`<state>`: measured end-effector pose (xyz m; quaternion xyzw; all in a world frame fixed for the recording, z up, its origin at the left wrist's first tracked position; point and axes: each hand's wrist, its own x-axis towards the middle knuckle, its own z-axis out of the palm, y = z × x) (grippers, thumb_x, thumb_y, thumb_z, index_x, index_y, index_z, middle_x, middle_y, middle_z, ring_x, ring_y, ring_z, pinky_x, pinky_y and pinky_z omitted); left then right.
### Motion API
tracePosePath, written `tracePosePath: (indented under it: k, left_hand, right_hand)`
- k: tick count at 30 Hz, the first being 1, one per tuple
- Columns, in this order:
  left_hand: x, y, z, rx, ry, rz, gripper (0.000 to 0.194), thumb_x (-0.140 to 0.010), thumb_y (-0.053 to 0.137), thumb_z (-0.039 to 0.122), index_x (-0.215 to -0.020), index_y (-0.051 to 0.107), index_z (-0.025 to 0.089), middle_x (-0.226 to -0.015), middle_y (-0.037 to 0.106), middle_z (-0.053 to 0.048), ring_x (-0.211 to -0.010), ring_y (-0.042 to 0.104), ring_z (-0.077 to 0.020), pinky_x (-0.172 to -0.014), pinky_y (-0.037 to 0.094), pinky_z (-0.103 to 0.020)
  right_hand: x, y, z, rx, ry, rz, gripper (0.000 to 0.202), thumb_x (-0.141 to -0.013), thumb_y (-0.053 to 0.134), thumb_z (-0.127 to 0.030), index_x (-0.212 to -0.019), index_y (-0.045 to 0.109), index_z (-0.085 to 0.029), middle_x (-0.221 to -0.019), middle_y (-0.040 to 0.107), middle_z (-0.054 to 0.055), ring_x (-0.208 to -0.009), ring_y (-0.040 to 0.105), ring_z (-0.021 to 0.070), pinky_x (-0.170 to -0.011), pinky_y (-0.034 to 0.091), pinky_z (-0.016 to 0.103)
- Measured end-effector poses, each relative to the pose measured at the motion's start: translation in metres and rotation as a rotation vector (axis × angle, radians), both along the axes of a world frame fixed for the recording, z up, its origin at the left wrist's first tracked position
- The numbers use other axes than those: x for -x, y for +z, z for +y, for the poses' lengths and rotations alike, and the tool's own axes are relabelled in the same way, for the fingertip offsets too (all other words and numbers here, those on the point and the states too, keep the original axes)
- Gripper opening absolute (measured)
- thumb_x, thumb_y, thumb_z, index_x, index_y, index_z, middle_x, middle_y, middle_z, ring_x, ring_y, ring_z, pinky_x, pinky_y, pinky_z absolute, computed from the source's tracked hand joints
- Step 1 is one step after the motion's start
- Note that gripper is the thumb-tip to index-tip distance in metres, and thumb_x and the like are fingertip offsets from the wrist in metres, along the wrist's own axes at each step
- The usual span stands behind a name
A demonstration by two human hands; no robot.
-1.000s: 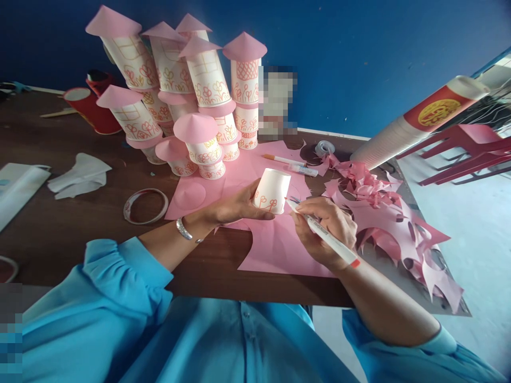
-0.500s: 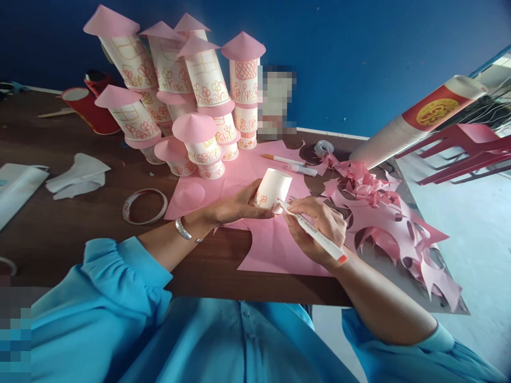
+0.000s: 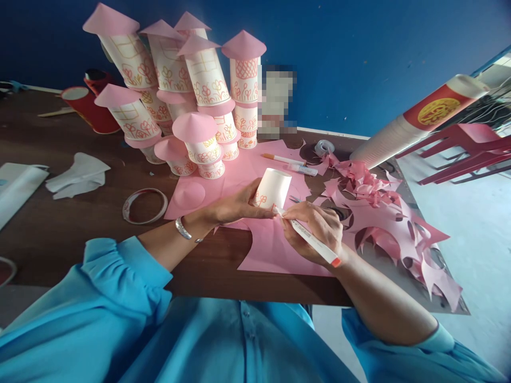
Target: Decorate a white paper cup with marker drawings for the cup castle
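Note:
A white paper cup (image 3: 274,187) with small red flowers drawn on its lower side is held tilted by my left hand (image 3: 238,205), whose fingers wrap round it. My right hand (image 3: 317,230) grips a white marker (image 3: 315,242) with a red-orange end, and its tip touches the cup near the drawn flowers. Both hands are above pink paper (image 3: 275,247). Behind them stand several towers of decorated cups with pink cone tops, one of them a short tower (image 3: 203,151) close to my left hand.
A tape roll (image 3: 144,206) lies on the left of the table (image 3: 199,266). Markers (image 3: 281,159) lie beyond the cup. Pink scraps (image 3: 395,223) cover the right side. A long cup stack (image 3: 411,125) leans at the back right, near a red stool (image 3: 471,143).
My right hand has shifted slightly left with the marker, whose tip is now lower on the cup. A dark-bladed tool shows beside that hand. The left hand has barely moved.

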<state>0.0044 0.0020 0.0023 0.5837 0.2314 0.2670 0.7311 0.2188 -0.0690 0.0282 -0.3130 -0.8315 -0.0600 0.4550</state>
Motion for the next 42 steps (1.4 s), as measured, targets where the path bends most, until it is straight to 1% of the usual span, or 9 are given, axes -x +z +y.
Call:
tracePosePath:
  k: [4, 7, 10, 14, 20, 28, 32, 36, 42]
  left_hand:
    - [0.0002, -0.0008, 0.0010, -0.002, -0.004, -0.001, 0.060, -0.083, 0.095, 0.043, -0.125, 0.059, 0.022, -0.119, 0.066, -0.007, -0.109, 0.064, -0.0241, -0.094, 0.054, -0.041]
    - [0.0003, -0.0009, 0.0016, -0.003, -0.009, 0.002, 0.061, -0.083, 0.094, 0.043, -0.127, 0.058, 0.022, -0.124, 0.067, -0.008, -0.114, 0.064, -0.0255, -0.095, 0.055, -0.041]
    - [0.0006, -0.0010, 0.0015, -0.006, -0.012, 0.005, 0.062, -0.084, 0.094, 0.044, -0.130, 0.059, 0.022, -0.124, 0.067, -0.009, -0.115, 0.065, -0.0265, -0.094, 0.055, -0.041]
    - [0.0010, -0.0016, 0.0010, -0.006, -0.013, 0.014, 0.065, -0.083, 0.094, 0.045, -0.133, 0.059, 0.023, -0.122, 0.068, -0.009, -0.114, 0.066, -0.0269, -0.094, 0.056, -0.042]
    - [0.0007, -0.0041, 0.0019, -0.012, -0.006, 0.011, 0.068, -0.082, 0.095, 0.046, -0.135, 0.058, 0.022, -0.121, 0.068, -0.009, -0.112, 0.065, -0.0261, -0.093, 0.057, -0.042]
    - [0.0019, -0.0064, 0.0020, -0.031, -0.014, 0.011, 0.067, -0.085, 0.094, 0.047, -0.137, 0.059, 0.023, -0.121, 0.068, -0.009, -0.111, 0.066, -0.0255, -0.093, 0.058, -0.041]
    - [0.0015, -0.0051, 0.0022, -0.044, -0.018, 0.023, 0.066, -0.085, 0.094, 0.046, -0.135, 0.059, 0.023, -0.119, 0.068, -0.008, -0.108, 0.065, -0.0237, -0.091, 0.057, -0.040]
    - [0.0011, -0.0030, 0.0022, -0.043, -0.021, 0.027, 0.063, -0.084, 0.094, 0.047, -0.131, 0.060, 0.022, -0.118, 0.068, -0.008, -0.108, 0.065, -0.0243, -0.092, 0.057, -0.041]
    - [0.0011, -0.0017, 0.0018, -0.034, -0.023, 0.023, 0.068, -0.082, 0.095, 0.048, -0.134, 0.059, 0.023, -0.114, 0.067, -0.007, -0.104, 0.064, -0.0236, -0.089, 0.057, -0.040]
  right_hand:
    - [-0.0004, -0.0028, 0.0004, 0.007, 0.001, -0.009, 0.018, -0.100, 0.072, -0.010, -0.103, 0.061, -0.024, -0.078, 0.076, -0.002, -0.061, 0.074, 0.0143, -0.055, 0.057, 0.025]
    - [-0.0001, -0.0043, 0.0005, 0.018, -0.003, -0.008, 0.018, -0.100, 0.072, -0.011, -0.104, 0.061, -0.024, -0.079, 0.077, -0.002, -0.062, 0.075, 0.0145, -0.054, 0.057, 0.026]
    - [0.0004, -0.0041, 0.0006, 0.019, -0.007, -0.004, 0.017, -0.100, 0.072, -0.011, -0.104, 0.061, -0.025, -0.079, 0.077, -0.003, -0.061, 0.075, 0.0142, -0.054, 0.057, 0.026]
    - [0.0012, -0.0029, 0.0007, 0.014, -0.014, -0.001, 0.016, -0.101, 0.072, -0.013, -0.104, 0.061, -0.025, -0.078, 0.077, -0.003, -0.060, 0.074, 0.0135, -0.053, 0.057, 0.025]
    - [0.0016, -0.0029, 0.0008, 0.014, -0.019, 0.004, 0.017, -0.101, 0.071, -0.011, -0.104, 0.061, -0.025, -0.079, 0.078, -0.002, -0.062, 0.075, 0.0131, -0.058, 0.059, 0.024]
    - [0.0010, -0.0014, 0.0004, -0.001, -0.043, -0.001, 0.015, -0.101, 0.070, -0.011, -0.101, 0.060, -0.024, -0.078, 0.077, -0.002, -0.060, 0.074, 0.0130, -0.056, 0.059, 0.023]
    - [0.0013, 0.0004, -0.0002, 0.007, -0.047, -0.014, 0.015, -0.101, 0.069, -0.013, -0.099, 0.060, -0.025, -0.076, 0.076, -0.003, -0.058, 0.073, 0.0131, -0.054, 0.057, 0.024]
    - [0.0016, 0.0009, -0.0004, 0.005, -0.045, -0.016, 0.015, -0.101, 0.068, -0.012, -0.098, 0.061, -0.025, -0.074, 0.076, -0.004, -0.058, 0.072, 0.0131, -0.053, 0.056, 0.024]
    - [0.0019, 0.0010, -0.0004, 0.014, -0.030, -0.011, 0.016, -0.101, 0.069, -0.011, -0.099, 0.061, -0.026, -0.075, 0.076, -0.004, -0.059, 0.073, 0.0133, -0.053, 0.056, 0.024]
